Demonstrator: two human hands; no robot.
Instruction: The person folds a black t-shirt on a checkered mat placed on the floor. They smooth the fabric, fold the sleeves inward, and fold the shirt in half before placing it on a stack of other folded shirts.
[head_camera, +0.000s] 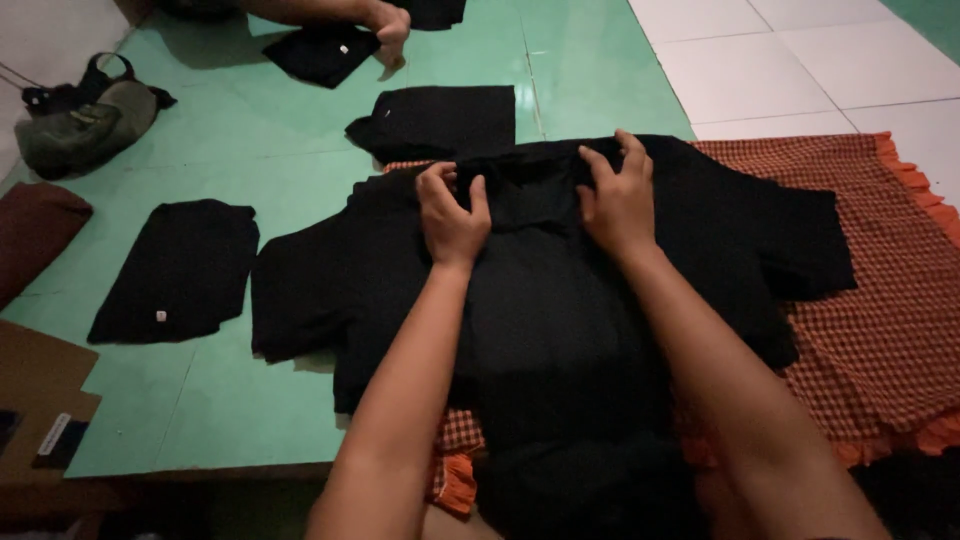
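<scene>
A black shirt (560, 290) lies spread flat over an orange checked cloth (880, 330) on the green floor. My left hand (452, 215) pinches the shirt's collar area left of centre, fingers curled into the fabric. My right hand (615, 195) grips the same collar edge a little to the right, fingers hooked over the top. Both sleeves stretch out sideways.
A folded black shirt (180, 270) lies at the left, another (440, 120) just beyond the collar. At the top, another person's hand (388, 30) rests on a folded black garment (320, 52). An olive bag (85, 120) sits far left; white tiles (800, 60) are at upper right.
</scene>
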